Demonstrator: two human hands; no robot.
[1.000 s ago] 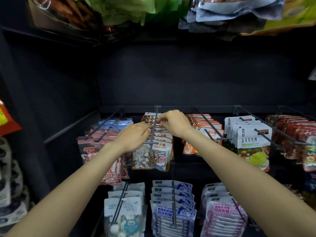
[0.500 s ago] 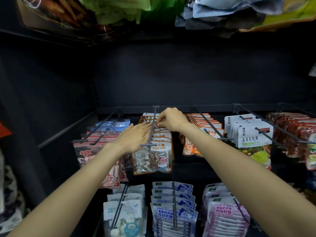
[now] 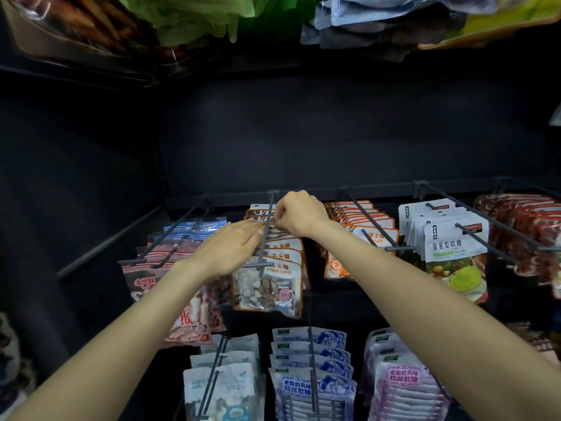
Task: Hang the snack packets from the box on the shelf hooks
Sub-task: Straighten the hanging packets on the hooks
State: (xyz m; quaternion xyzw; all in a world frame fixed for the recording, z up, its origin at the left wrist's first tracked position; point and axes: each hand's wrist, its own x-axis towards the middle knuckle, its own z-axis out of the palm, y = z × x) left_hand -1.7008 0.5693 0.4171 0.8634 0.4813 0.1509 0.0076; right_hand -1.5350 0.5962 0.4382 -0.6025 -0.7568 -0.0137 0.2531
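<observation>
Just right-hand fingers point(image 3: 280, 218) on hooked stone-candy packets point(image 3: 273, 278).

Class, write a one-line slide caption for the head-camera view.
Right hand pinches a stone candy packet top at the hook; left hand steadies the row.

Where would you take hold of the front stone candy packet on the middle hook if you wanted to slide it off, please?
Probably by the orange header strip of the front stone candy packet, pinched just beside the hook, coming from the front. The packet hangs by its top on the hook, so pulling there toward the hook's free end keeps it sliding straight; the clear pouch below is soft and would likely just swing.
</observation>
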